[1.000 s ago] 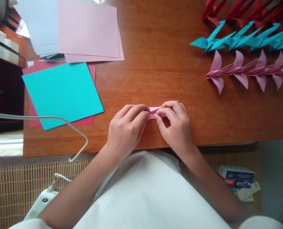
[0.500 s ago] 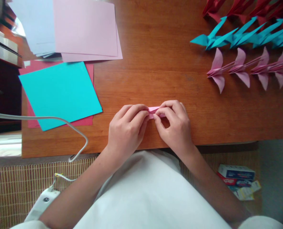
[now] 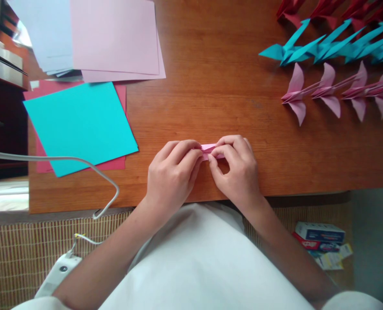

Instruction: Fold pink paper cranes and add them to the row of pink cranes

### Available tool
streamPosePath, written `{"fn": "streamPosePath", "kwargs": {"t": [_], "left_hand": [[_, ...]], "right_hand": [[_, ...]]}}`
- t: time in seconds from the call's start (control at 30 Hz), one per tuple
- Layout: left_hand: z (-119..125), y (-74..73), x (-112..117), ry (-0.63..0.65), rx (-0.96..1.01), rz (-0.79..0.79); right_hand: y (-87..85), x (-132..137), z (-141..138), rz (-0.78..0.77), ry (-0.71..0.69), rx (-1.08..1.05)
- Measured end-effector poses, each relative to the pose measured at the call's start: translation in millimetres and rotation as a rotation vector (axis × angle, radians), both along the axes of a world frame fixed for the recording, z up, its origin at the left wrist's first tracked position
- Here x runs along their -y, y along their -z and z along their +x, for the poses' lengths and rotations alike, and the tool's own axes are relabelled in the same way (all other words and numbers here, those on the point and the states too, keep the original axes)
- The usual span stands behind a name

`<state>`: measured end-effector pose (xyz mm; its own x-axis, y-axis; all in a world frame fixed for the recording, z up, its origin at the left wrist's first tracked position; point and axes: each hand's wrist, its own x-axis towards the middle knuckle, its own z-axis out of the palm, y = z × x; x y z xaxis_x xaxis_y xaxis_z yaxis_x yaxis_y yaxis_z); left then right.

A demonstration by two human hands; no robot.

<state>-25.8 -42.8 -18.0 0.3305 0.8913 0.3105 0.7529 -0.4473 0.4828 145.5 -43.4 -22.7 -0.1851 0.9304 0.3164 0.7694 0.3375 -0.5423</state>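
A small folded piece of pink paper (image 3: 207, 147) lies between my two hands near the table's front edge. My left hand (image 3: 175, 170) grips its left end, fingers bent and pressed together over it. At the other end my right hand (image 3: 238, 168) pinches the paper between thumb and fingers. A darker pink fold shows in the narrow gap between the fingertips. Most of the paper is covered by my fingers, so its full shape is hidden.
Turquoise sheets (image 3: 84, 129) lie over red sheets (image 3: 115, 163) on the left, below pale pink sheets (image 3: 114, 36). Rows of pink (image 3: 296, 92), turquoise (image 3: 282, 52) and red folded paper birds (image 3: 290, 10) stand at the right. A white cable (image 3: 65, 158) crosses the table's left corner.
Both hands keep their hold on the pink paper in nearly the same place. The view has shifted very slightly; otherwise little differs.
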Motion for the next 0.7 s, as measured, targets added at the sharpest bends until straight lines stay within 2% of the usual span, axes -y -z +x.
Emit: {"fn": "streamPosePath", "kwargs": {"t": [0.3,0.5,0.7], "left_hand": [[1.4,-1.8,0.7,-0.001,-0.029,0.007],[1.8,-0.1,0.4,-0.007,-0.023,0.019],[1.5,0.3,1.9,0.004,-0.036,0.016]], "right_hand": [[2.1,3.0,5.5,-0.012,0.027,-0.002],[0.9,2.1,7.0,-0.019,0.024,-0.099],[3.9,2.1,2.5,-0.009,0.003,0.01]]}}
